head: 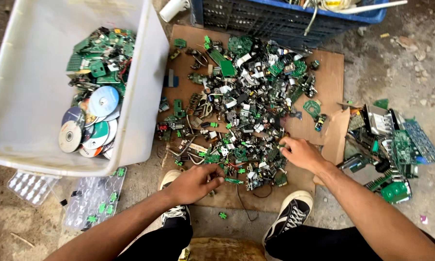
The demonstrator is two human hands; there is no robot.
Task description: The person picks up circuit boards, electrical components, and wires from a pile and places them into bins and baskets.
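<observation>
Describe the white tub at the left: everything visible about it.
The tub is a large, rectangular bin of white plastic as it looks, open-topped, with smooth walls and a rolled rim. It stands on the dirt floor, its right wall against the cardboard sheet. Inside, piled toward the right side, lie green circuit boards and below them a heap of discs. The rest of its bottom is bare. Neither hand touches it.

Head camera, looking steeply down

It sat close above the cardboard sheet [324, 72] on the ground, facing forward past both shoes; no second view shared the scene.
</observation>
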